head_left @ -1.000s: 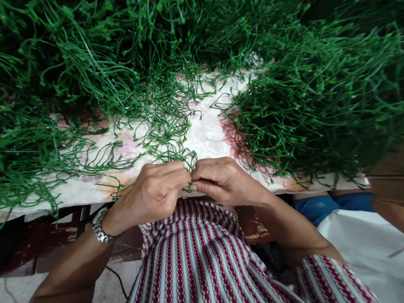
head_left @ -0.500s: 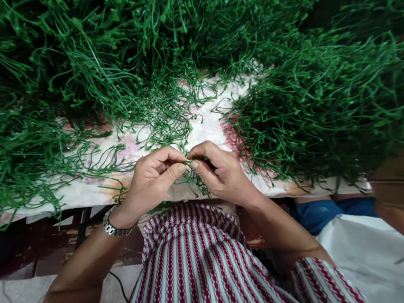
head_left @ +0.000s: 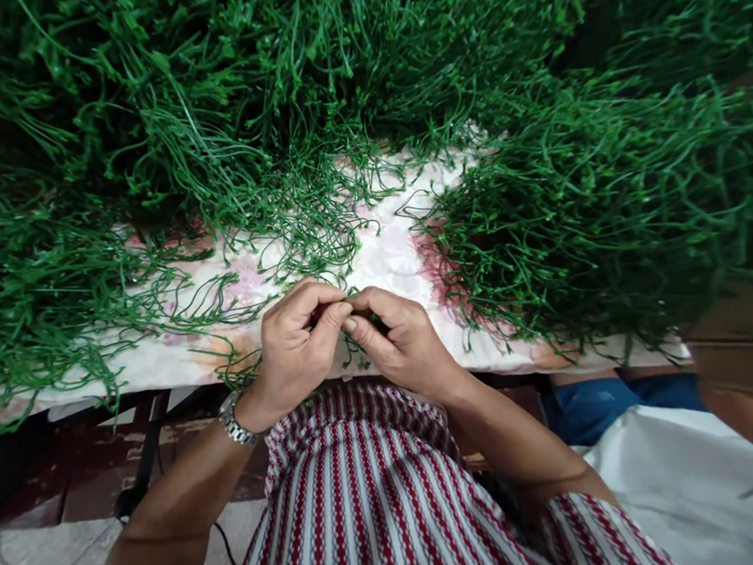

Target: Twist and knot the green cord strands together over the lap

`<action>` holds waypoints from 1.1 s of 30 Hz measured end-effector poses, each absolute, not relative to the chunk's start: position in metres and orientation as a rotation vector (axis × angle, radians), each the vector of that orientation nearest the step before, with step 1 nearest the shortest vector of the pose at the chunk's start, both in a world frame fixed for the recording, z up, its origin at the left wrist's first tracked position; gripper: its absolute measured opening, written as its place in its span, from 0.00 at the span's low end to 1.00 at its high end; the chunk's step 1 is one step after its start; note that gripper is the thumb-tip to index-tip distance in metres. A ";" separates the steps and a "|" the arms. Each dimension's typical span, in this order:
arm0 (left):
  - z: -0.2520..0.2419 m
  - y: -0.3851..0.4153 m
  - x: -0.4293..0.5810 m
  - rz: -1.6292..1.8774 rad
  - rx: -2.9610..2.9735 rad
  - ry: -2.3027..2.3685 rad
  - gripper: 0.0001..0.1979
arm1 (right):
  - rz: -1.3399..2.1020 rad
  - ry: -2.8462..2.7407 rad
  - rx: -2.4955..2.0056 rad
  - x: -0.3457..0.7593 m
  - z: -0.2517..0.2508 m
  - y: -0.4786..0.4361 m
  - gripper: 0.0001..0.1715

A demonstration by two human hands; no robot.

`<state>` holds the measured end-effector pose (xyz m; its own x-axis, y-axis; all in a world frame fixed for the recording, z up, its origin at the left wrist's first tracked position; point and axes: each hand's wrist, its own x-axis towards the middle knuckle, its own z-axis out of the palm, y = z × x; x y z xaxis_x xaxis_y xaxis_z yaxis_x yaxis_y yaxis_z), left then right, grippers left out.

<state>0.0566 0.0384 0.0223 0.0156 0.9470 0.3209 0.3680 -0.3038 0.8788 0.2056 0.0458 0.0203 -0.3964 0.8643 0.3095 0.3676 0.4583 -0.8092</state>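
My left hand, with a metal watch on its wrist, is closed in a pinch at the table's front edge. My right hand is pinched as well, and the fingertips of both hands meet. Green stems show just under and between the fingers; what the fingertips grip is mostly hidden. Beyond the hands, loose thin green stems lie scattered on the flowered white tablecloth.
A big heap of green stems covers the back of the table. Another pile stands at the right, and more stems lie at the left. At the lower right are another person's blue shorts and a white cloth.
My hands have drawn closer, their fingertips now touching. My left wrist and watch have shifted right. Fewer green stems show below the fingers.
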 end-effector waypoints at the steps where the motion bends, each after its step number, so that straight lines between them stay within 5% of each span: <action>1: 0.024 0.039 0.055 1.230 1.708 1.321 0.03 | 0.808 -1.976 -1.024 0.207 0.021 0.046 0.06; 12: 0.033 0.042 0.045 0.898 1.896 1.349 0.02 | 0.418 -2.178 -0.934 0.207 0.014 0.047 0.06; 17: 0.034 0.044 0.046 0.844 2.024 1.342 0.09 | 0.239 -2.345 -1.050 0.210 0.010 0.045 0.09; 27: 0.038 0.048 0.028 0.762 1.930 0.971 0.10 | 0.780 -2.364 -0.581 0.221 0.026 0.064 0.10; 33: 0.037 0.050 0.021 0.810 1.804 1.174 0.07 | 0.645 -1.829 -0.945 0.273 0.061 0.066 0.07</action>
